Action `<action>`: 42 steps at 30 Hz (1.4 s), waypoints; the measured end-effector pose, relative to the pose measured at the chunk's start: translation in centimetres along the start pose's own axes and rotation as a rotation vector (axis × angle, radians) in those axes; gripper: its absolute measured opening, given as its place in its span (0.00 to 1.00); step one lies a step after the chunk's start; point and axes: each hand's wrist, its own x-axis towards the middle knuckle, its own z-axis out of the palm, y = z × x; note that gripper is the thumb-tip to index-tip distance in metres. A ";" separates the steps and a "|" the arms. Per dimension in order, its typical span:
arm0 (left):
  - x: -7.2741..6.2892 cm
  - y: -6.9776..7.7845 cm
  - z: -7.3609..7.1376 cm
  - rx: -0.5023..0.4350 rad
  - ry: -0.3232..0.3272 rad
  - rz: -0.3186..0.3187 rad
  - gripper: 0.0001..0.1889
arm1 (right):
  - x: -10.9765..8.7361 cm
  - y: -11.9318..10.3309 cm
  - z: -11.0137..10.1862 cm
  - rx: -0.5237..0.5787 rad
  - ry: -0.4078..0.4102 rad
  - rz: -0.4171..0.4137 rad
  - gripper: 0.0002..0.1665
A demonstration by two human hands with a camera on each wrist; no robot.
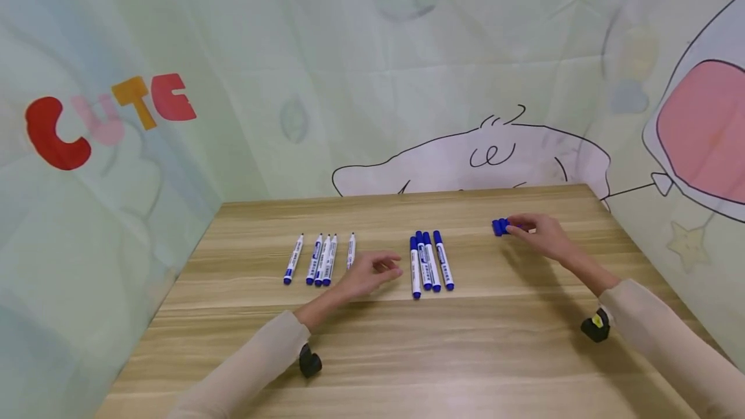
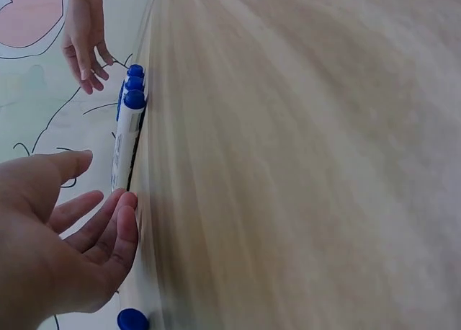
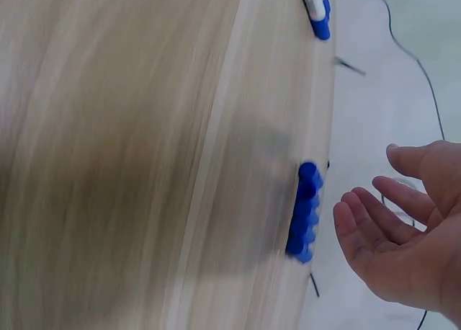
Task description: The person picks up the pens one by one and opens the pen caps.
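Observation:
My right hand (image 1: 541,235), its fingers loosely bent, hovers over a row of blue marker caps (image 1: 498,227) at the table's back right. In the right wrist view those caps (image 3: 304,211) lie side by side, apart from the fingers, and the hand (image 3: 396,229) holds nothing. My left hand (image 1: 372,273) hangs empty with relaxed fingers, just left of several capped blue whiteboard markers (image 1: 431,262). Part of one uncapped marker (image 1: 351,249) is hidden behind it. More uncapped markers (image 1: 321,260) lie farther left, tips pointing to the back.
Everything lies on a wood-grain table (image 1: 407,348). A printed curtain (image 1: 279,83) hangs right behind the table's back edge and along its sides. Each sleeve carries a small black wrist device (image 1: 310,362).

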 end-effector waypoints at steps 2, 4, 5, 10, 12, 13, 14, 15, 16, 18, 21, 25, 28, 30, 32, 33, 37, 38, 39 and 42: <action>0.3 0.1 0.3 0.005 0.004 0.001 0.20 | 0.1 -0.5 0.3 0.013 -0.016 -0.016 0.20; 0.5 0.2 0.6 0.008 0.012 -0.014 0.22 | 0.1 -0.8 0.7 0.031 -0.032 -0.026 0.20; 0.7 0.3 0.8 0.011 0.019 -0.019 0.22 | 0.1 -1.0 0.9 0.040 -0.041 -0.033 0.19; 1.2 0.7 1.5 0.013 0.042 -0.034 0.24 | 0.0 -1.7 1.9 0.057 -0.074 -0.089 0.18; 1.4 0.8 1.7 0.010 0.039 -0.042 0.25 | -0.2 -2.0 2.2 0.052 -0.085 -0.108 0.18; 1.5 0.8 1.9 0.007 0.036 -0.043 0.25 | -0.3 -2.2 2.3 0.051 -0.089 -0.113 0.18; 1.7 0.8 2.0 0.007 0.031 -0.045 0.25 | -0.3 -2.3 2.5 0.052 -0.096 -0.116 0.18; 1.8 0.8 2.1 0.007 0.026 -0.048 0.26 | -0.4 -2.5 2.6 0.054 -0.104 -0.117 0.18; 1.9 0.8 2.3 0.004 0.023 -0.047 0.26 | -0.5 -2.7 2.7 0.063 -0.113 -0.120 0.19; 2.0 0.8 2.4 -0.004 0.016 -0.046 0.25 | -0.6 -3.0 2.9 0.067 -0.131 -0.115 0.20; 2.2 0.9 2.6 -0.015 0.008 -0.047 0.26 | -0.8 -3.4 3.2 0.072 -0.151 -0.110 0.20; 2.4 1.1 2.8 -0.017 0.003 -0.057 0.28 | -0.9 -3.5 3.6 0.072 -0.160 -0.112 0.21; 2.5 1.2 2.9 -0.016 0.007 -0.055 0.29 | -0.9 -3.5 3.8 0.083 -0.163 -0.124 0.21; 2.5 1.3 2.9 -0.014 0.011 -0.056 0.29 | -1.0 -3.6 4.0 0.088 -0.168 -0.125 0.21; 2.6 1.4 2.9 -0.004 0.015 -0.055 0.29 | -1.0 -3.7 4.1 0.092 -0.177 -0.120 0.21; 2.6 1.4 3.0 0.005 0.017 -0.056 0.29 | -1.0 -3.7 4.2 0.092 -0.181 -0.118 0.21; 2.6 1.7 3.1 0.055 0.038 -0.082 0.30 | -1.0 -4.0 4.3 0.100 -0.196 -0.124 0.21; 2.6 1.8 3.1 0.069 0.045 -0.092 0.30 | -1.0 -4.1 4.4 0.102 -0.200 -0.128 0.21; 2.5 1.9 3.1 0.080 0.051 -0.105 0.31 | -1.0 -4.2 4.4 0.102 -0.202 -0.133 0.21; 2.4 2.1 3.1 0.113 0.063 -0.139 0.31 | -1.0 -4.4 4.6 0.098 -0.207 -0.144 0.21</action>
